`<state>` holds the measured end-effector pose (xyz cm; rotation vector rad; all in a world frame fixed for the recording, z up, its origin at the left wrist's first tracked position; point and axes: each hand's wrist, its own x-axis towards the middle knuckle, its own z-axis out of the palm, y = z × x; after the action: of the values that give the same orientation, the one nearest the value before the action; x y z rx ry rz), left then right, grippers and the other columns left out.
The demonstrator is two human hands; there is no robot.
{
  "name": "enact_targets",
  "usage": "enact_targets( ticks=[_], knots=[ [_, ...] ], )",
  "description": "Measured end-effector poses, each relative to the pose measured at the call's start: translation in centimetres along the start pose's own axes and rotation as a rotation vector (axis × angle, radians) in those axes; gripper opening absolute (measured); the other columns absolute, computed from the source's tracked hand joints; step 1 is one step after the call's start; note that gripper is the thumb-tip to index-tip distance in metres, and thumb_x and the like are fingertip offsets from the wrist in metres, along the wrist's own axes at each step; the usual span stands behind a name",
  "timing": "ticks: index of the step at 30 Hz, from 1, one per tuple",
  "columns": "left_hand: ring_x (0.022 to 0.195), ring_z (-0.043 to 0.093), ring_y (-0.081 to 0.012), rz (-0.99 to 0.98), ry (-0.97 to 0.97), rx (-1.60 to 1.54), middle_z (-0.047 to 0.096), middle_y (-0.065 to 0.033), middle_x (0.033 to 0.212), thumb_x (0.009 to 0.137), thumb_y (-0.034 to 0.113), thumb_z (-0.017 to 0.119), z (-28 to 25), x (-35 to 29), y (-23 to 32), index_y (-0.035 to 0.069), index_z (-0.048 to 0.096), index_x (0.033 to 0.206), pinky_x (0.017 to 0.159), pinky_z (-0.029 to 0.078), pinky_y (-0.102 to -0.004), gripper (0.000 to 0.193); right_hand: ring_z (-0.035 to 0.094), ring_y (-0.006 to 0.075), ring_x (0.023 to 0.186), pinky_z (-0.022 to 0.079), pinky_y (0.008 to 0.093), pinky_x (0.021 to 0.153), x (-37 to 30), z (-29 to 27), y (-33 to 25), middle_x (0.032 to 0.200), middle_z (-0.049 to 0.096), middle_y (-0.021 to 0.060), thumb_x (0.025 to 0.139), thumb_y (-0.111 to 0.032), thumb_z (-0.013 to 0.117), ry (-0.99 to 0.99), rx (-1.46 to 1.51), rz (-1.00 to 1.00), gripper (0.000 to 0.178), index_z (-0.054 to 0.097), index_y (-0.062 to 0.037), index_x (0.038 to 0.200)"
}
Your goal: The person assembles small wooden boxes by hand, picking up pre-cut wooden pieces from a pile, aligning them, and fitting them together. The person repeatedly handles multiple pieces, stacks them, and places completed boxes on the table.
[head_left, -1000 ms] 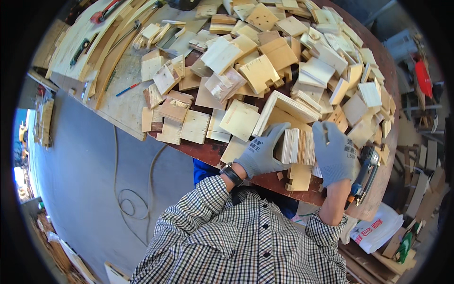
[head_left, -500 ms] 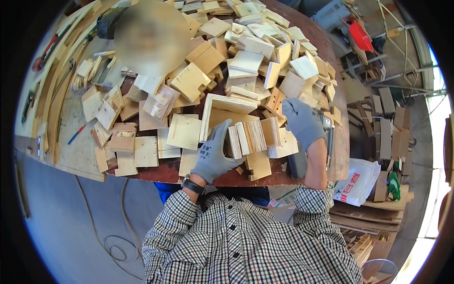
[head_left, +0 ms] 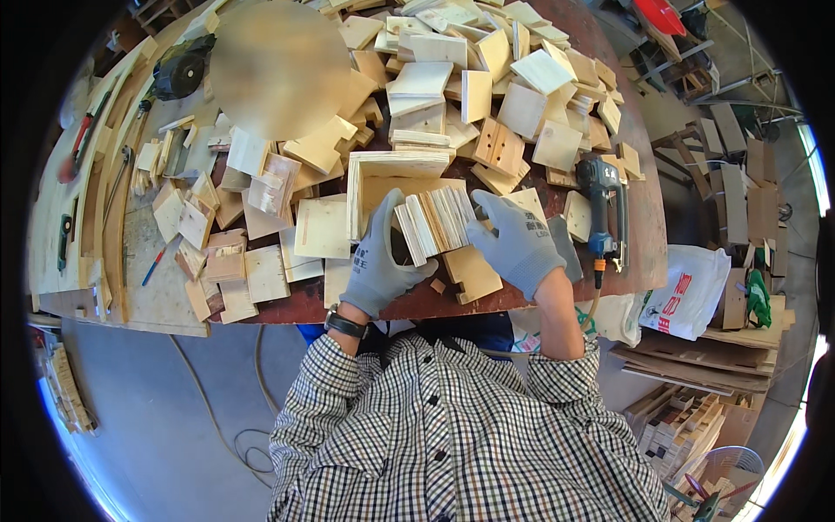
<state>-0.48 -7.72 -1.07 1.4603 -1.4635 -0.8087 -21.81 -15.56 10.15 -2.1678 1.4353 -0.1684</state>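
A row of small plywood pieces point(head_left: 432, 223) stands on edge, packed face to face, between my two gloved hands. My left hand point(head_left: 380, 257) grips its left end, fingers up along the side and thumb below. At the right end my right hand point(head_left: 519, 244) presses in with fingers and thumb. Just behind the row is an L-shaped wooden frame point(head_left: 355, 196) with upright sides, partly hidden by my left hand and the pieces. A notched wooden block point(head_left: 474, 277) lies in front of the row, near the table edge.
A nail gun point(head_left: 600, 209) with a hose lies right of my right hand. A large heap of wooden pieces point(head_left: 426, 83) covers the table's back. Several loose blocks point(head_left: 265, 274) lie at left, near a red-and-blue pen point(head_left: 154, 265). A power tool point(head_left: 181, 68) sits back left.
My right hand has come left from beside the nail gun to the right end of the row. The gap at that end has closed. The nail gun now shows fully.
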Motion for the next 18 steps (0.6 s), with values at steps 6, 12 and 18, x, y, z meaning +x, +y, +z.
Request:
enact_targets(
  ticks=[6, 12, 18],
  knots=[
    [0.147, 0.045, -0.0345, -0.033, -0.032, -0.002, 0.044, -0.0194, 0.157, 0.069, 0.022, 0.092, -0.5, 0.0, 0.2, 0.002, 0.029, 0.162, 0.123, 0.037, -0.0427, 0.115, 0.069, 0.0419, 0.113, 0.053, 0.0487, 0.1, -0.2, -0.1, 1.0, 0.119, 0.073, 0.0232, 0.102, -0.043, 0.058, -0.017, -0.008, 0.066, 0.056, 0.057, -0.0044, 0.143],
    [0.143, 0.048, -0.0332, -0.035, 0.025, 0.018, 0.046, -0.0178, 0.154, 0.07, 0.024, 0.093, -0.6, -0.6, 0.6, 0.002, 0.033, 0.16, 0.121, 0.04, -0.0412, 0.11, 0.067, 0.0417, 0.122, 0.051, 0.0488, 0.105, -0.3, -0.2, 0.0, 0.138, 0.065, 0.0266, 0.094, -0.065, 0.063, -0.087, -0.055, 0.177, 0.089, 0.048, 0.0006, 0.152],
    [0.138, 0.052, -0.0342, -0.054, 0.095, -0.049, 0.048, -0.02, 0.15, 0.071, 0.025, 0.095, -1.5, -2.7, 3.2, 0.003, 0.037, 0.157, 0.115, 0.047, -0.0428, 0.106, 0.068, 0.0432, 0.117, 0.055, 0.0494, 0.098, -1.5, 2.1, -2.9, 0.132, 0.062, 0.0329, 0.076, -0.077, 0.076, 0.043, -0.178, 0.169, 0.125, 0.033, 0.0099, 0.156]
  ],
)
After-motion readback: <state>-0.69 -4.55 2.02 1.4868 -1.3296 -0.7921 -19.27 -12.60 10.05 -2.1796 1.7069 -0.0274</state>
